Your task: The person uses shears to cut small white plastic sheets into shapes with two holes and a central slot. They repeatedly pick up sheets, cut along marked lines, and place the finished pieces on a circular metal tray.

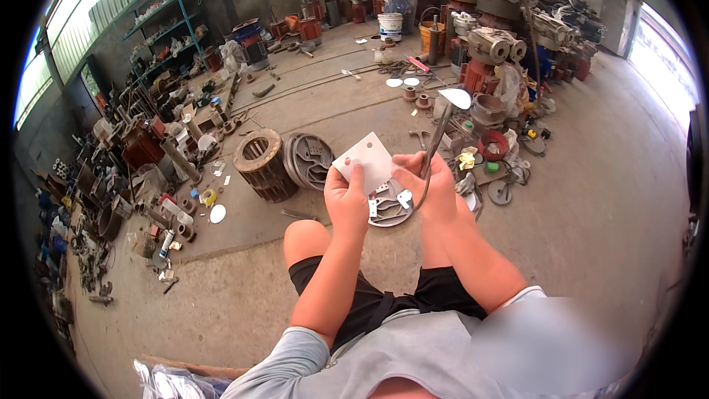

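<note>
My left hand [346, 196] grips a flat white square plate [375, 165] with a few round holes, thumb across its face. My right hand [428, 183] is closed round a long, dark, narrow tool [437, 135] that slants upward; its exact kind is not clear. Fingers of that hand also reach the plate's right edge. A white oval piece [456, 98] appears by the tool's upper end; whether they touch, I cannot tell. Below my hands lies a round metal part [394, 218] bearing several white pieces, partly hidden by my hands.
A slotted metal cylinder [267, 170] and a round cast cover [309, 161] stand ahead to the left. Motor parts [487, 44] are piled at the far right, near a white bucket [390, 27]. A blue shelf rack [164, 28] stands far left, above scattered parts.
</note>
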A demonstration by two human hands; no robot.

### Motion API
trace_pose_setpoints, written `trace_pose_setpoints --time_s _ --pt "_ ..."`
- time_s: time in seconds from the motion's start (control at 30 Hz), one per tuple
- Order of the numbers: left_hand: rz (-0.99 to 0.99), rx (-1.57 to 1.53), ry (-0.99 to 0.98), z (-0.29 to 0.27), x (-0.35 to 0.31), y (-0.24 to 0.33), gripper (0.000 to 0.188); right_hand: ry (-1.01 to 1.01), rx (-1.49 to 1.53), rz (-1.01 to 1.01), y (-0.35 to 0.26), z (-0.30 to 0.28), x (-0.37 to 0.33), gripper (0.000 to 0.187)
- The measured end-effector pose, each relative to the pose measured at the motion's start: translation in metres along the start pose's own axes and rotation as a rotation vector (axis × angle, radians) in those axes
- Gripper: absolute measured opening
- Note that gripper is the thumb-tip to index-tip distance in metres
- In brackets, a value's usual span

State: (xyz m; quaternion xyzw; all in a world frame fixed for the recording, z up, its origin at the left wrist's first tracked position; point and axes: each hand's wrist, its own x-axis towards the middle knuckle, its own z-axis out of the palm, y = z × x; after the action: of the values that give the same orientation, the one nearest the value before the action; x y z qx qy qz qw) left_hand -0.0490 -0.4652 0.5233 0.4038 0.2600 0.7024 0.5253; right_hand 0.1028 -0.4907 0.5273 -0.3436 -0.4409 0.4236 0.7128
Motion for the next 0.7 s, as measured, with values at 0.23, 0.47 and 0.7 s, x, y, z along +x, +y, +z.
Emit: trace_pose_setpoints --time_s 0.23,0.47,0.7 --pt "-0.175 0.09 -0.295 0.011 0.005 0.033 0.017 -0.094 -0.155 0.036 -0.046 -0.002 0.034 0.035" --pt "-0.34 0.54 -0.514 -0.001 0.084 -0.001 0.022 -0.263 -0.146 0.323 -0.004 -0.045 0.103 0.037" --pt "-0.317 0.823 -0.467 -0.018 0.239 -0.106 0.02 -0.31 -0.358 0.315 0.136 -0.07 0.249 0.047"
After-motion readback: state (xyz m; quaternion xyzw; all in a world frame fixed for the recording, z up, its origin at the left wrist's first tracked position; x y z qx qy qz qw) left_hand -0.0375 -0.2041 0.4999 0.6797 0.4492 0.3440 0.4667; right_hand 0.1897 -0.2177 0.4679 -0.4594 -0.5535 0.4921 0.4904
